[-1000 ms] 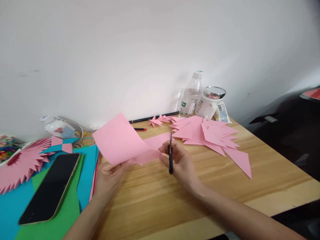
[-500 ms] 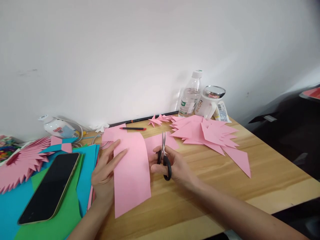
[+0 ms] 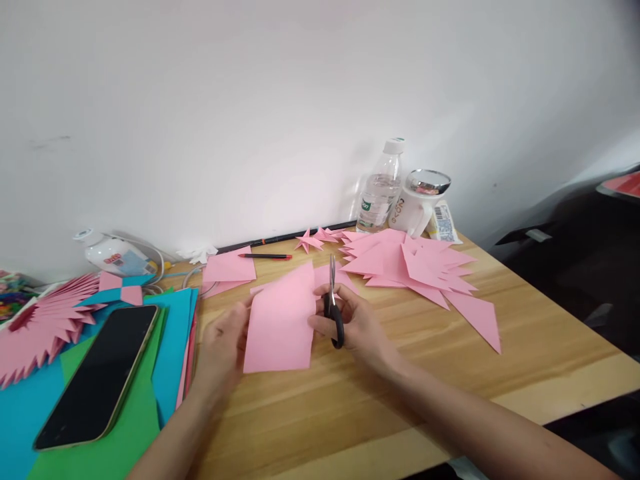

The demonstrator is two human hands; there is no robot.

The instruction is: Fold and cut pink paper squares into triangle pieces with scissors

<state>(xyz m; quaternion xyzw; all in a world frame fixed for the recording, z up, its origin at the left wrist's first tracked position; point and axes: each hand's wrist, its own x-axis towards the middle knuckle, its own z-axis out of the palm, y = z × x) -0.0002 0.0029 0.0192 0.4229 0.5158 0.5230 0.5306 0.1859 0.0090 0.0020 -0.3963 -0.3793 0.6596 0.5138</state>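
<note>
A rectangular sheet of smooth pink paper (image 3: pixel 280 333) is held up between the person's two hands, above the wooden desk (image 3: pixel 400 380), with its upper part bending. The left hand (image 3: pixel 223 340) has its fingers curled in at the sheet's left edge, the grip almost closed on the paper; how firmly it presses cannot be told. The right hand (image 3: pixel 363 330) is mostly closed around metal scissors with black handles (image 3: pixel 340 331), blades upward and close together, while its thumb and fingertips meet the sheet's right edge.

The paper should be very light, stiff enough to hold a gentle curve yet soft enough to crease under a hard pinch. It looks dry and smooth, so a light pinch ought to hold it, though single sheets may slide over one another. The best hold is probably at opposite edges, fingers flat and well spread, since one corner alone would let the rest droop. The scissors will feel heavier and rigid; they are best held by the handle loops, with the points kept off the sheet and the other hand.
</note>
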